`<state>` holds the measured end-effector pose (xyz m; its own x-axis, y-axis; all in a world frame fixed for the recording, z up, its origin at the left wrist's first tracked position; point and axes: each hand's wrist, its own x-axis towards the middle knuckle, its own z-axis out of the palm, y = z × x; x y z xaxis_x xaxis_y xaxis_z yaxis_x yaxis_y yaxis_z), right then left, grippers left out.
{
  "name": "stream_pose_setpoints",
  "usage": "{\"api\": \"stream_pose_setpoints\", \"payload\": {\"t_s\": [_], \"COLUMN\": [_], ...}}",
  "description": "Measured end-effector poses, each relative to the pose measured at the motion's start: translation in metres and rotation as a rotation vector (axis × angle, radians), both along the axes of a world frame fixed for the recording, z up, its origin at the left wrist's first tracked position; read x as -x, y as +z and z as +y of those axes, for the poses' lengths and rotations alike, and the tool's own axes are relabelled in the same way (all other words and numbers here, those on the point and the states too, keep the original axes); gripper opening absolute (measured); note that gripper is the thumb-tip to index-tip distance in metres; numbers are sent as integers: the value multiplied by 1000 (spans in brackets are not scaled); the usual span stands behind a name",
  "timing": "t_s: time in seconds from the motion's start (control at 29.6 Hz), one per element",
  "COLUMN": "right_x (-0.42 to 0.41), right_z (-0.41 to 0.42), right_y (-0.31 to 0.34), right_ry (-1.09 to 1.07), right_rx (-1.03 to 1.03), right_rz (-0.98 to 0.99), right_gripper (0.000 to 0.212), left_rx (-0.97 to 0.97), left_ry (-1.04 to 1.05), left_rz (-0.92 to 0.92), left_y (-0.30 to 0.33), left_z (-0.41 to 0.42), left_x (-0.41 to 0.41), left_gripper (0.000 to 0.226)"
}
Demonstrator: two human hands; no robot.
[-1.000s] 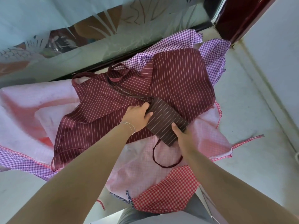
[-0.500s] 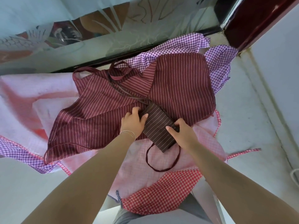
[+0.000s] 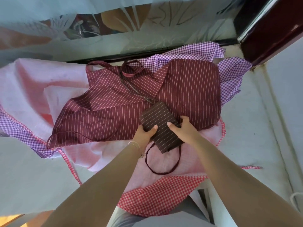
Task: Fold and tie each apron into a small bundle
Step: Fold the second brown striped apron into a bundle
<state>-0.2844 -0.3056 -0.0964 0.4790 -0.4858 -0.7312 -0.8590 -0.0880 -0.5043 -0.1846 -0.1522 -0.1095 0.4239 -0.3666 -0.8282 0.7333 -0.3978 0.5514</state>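
The person is gripping a folded dark brown striped apron [image 3: 161, 126] with both hands near the middle of the white ledge [image 3: 250, 138]. The left hand [image 3: 145, 133] is grasping the bundle's left edge, thumb curled over the top. The right hand [image 3: 182, 128] is holding its right side, thumb lying on the cloth and fingers curling round the far edge. A dark tie [image 3: 164, 161] is hanging from the bundle's near end in a loop, lying on a pink apron [image 3: 101, 154]. The bundle is resting on a maroon striped apron [image 3: 124, 108] that is spreading open and unfolded towards the ledge's left and far sides. A purple check apron [image 3: 229, 76] is showing beneath it at the far right corner, and purple check trim is also lying at the left. A red check apron [image 3: 157, 197] is draping over the near edge. No container is holding any of the cloth. A thin bracelet [image 3: 134, 144] is circling the left wrist. A frosted glass pane [image 3: 114, 30] is running along the far edge.
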Motion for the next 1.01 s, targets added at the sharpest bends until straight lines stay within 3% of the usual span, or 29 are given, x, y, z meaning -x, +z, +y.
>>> {"api": "stream_pose_setpoints", "payload": {"t_s": [0.14,0.17,0.24,0.3,0.37,0.41,0.44,0.51,0.57,0.61,0.68,0.78,1.01], "right_x": [0,4,13,21,23,22,21,18,16,16,16,17,16], "right_z": [20,29,48,58,60,56,53,42,30,25,18,16,23], "right_y": [10,10,2,-9,-19,-22,-22,-19,-13,-11,-11,-17,-15], "right_ry": [115,162,363,641,927,994,1013,1012,1030,1041,1082,1156,1015], "right_rx": [2,100,522,771,719,642,547,415,358,338,305,313,281], "right_rz": [-139,-131,-195,-460,-600,-578,-529,-454,-404,-375,-313,-294,-277], "right_gripper": [89,90,85,65,53,51,52,58,67,72,82,88,86], "left_rx": [-38,-71,-153,-183,-226,-288,-376,-459,-267,-168,-109,-152,-130], "left_ry": [-25,-93,-209,-237,-300,-360,-417,-609,-917,-1078,-1256,-1343,-1008], "left_rz": [-115,-170,-307,-390,-466,-555,-710,-1218,-1597,-1651,-1518,-1344,-1163], "left_y": [9,10,11,6,1,-1,-2,-1,-6,-10,-18,-25,-18], "left_z": [14,19,31,38,41,39,42,49,59,65,77,91,86], "left_x": [-9,-11,-13,-14,-13,-13,-11,-7,0,1,1,0,1], "left_gripper": [63,61,59,64,72,76,78,71,61,59,63,70,59]}}
